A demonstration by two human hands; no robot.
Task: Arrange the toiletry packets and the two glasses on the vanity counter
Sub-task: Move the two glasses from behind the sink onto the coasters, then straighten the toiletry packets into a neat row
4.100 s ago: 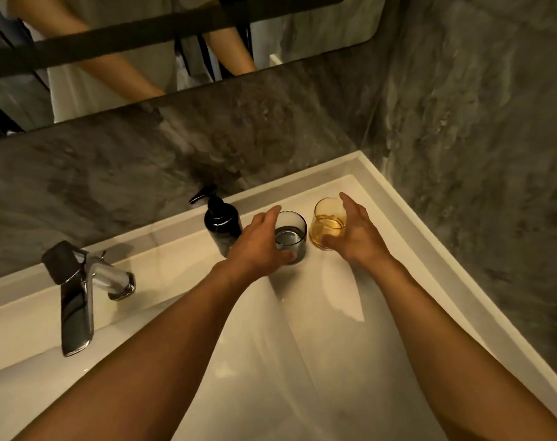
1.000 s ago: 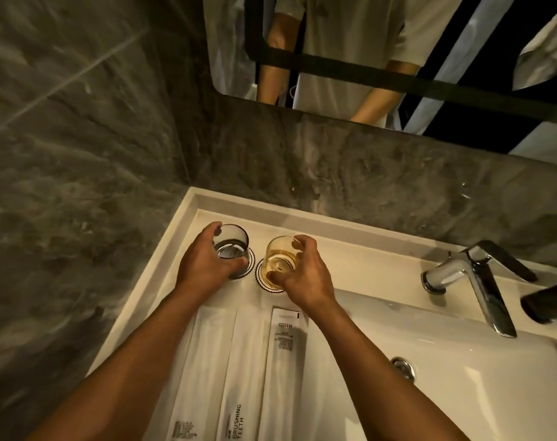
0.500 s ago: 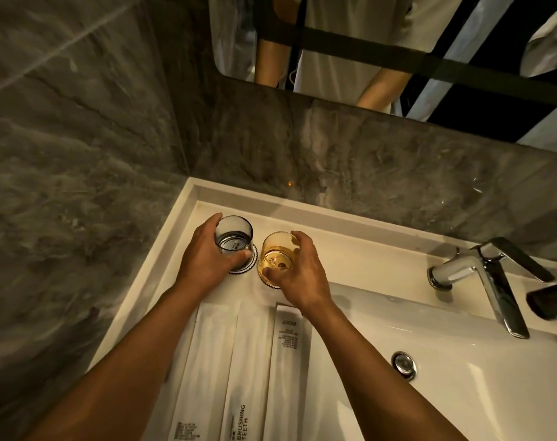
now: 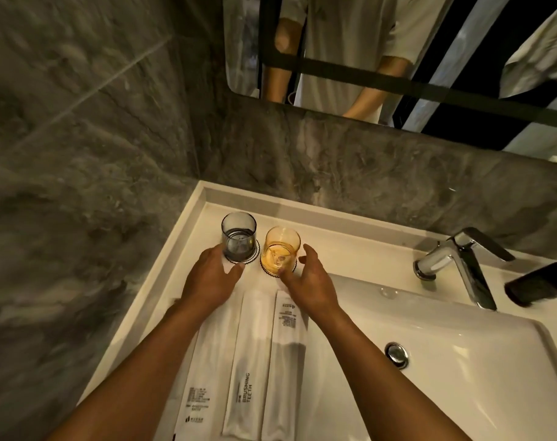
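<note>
A smoky grey glass (image 4: 239, 238) and an amber glass (image 4: 281, 249) stand upright side by side on round coasters in the back left corner of the white vanity counter (image 4: 334, 232). My left hand (image 4: 212, 280) sits just in front of the grey glass, fingers loosened and touching its base at most. Beside the amber glass my right hand (image 4: 306, 281) is spread, not gripping it. Three long white toiletry packets (image 4: 250, 364) lie parallel on the counter below my hands, partly covered by my forearms.
A chrome faucet (image 4: 458, 265) stands at the right behind the white basin with its drain (image 4: 396, 354). A dark object (image 4: 538, 283) lies at the far right edge. Marble walls close in on the left and back; a mirror hangs above.
Both hands have let go of the glasses and drawn back toward me; the glasses now stand free on their coasters. Earlier the glasses were at the counter's other end beside a soap bottle.
</note>
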